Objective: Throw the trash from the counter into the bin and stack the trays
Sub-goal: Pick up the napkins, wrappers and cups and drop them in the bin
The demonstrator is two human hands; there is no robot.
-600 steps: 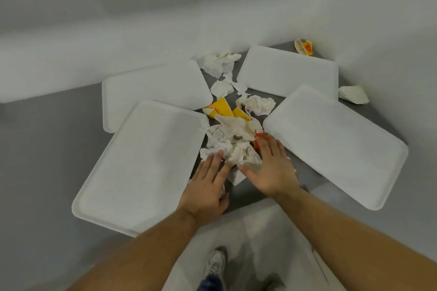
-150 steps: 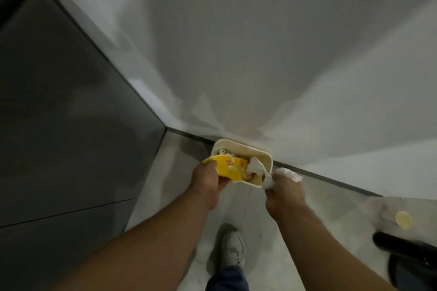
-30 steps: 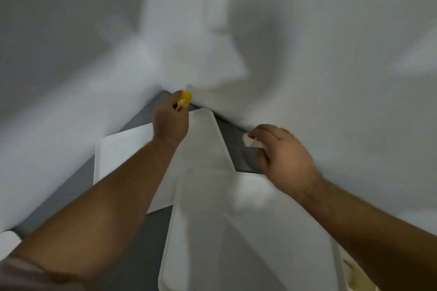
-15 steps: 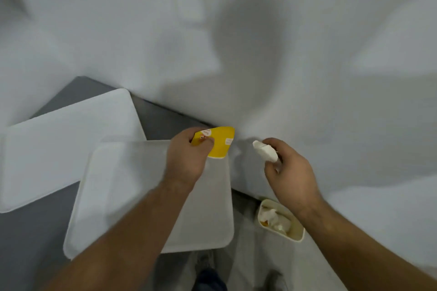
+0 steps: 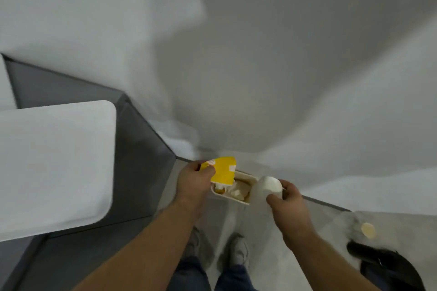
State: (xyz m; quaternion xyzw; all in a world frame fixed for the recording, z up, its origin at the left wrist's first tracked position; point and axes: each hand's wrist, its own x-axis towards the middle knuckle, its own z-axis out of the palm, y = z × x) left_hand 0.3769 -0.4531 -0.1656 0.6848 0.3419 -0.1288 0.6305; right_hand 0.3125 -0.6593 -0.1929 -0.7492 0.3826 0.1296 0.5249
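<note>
A white tray (image 5: 54,167) overhangs the worktop's (image 5: 139,148) right edge, unstacked, as a person stands over the small bin (image 5: 233,189) on the floor beside the worktop's corner. The left hand (image 5: 194,182) pinches a yellow wrapper (image 5: 223,172) over the bin's left rim, while the right hand (image 5: 289,203), fingers curled, grips a crumpled white napkin (image 5: 269,185) at its right rim. The bin looks small and already part filled, so either piece, released off-centre, could land on the floor.
</note>
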